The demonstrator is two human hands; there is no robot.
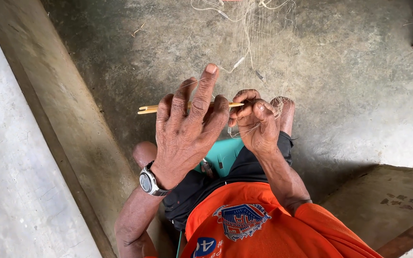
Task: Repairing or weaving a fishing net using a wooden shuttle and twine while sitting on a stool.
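My left hand point(187, 126) is spread, index finger stretched toward twelve o'clock with a strand of the fishing net point(259, 33) running across its tip. A bamboo netting needle point(151, 109) lies crosswise behind those fingers, its blunt end poking out at nine o'clock and its point showing at three; I can't tell exactly which fingers pinch it. My right hand point(256, 125), just beside at three o'clock, is curled tight, fingertips pinched on fine mesh strands. The net hangs pale at twelve o'clock above the concrete floor point(350, 86). A wristwatch point(148, 181) sits on my left wrist.
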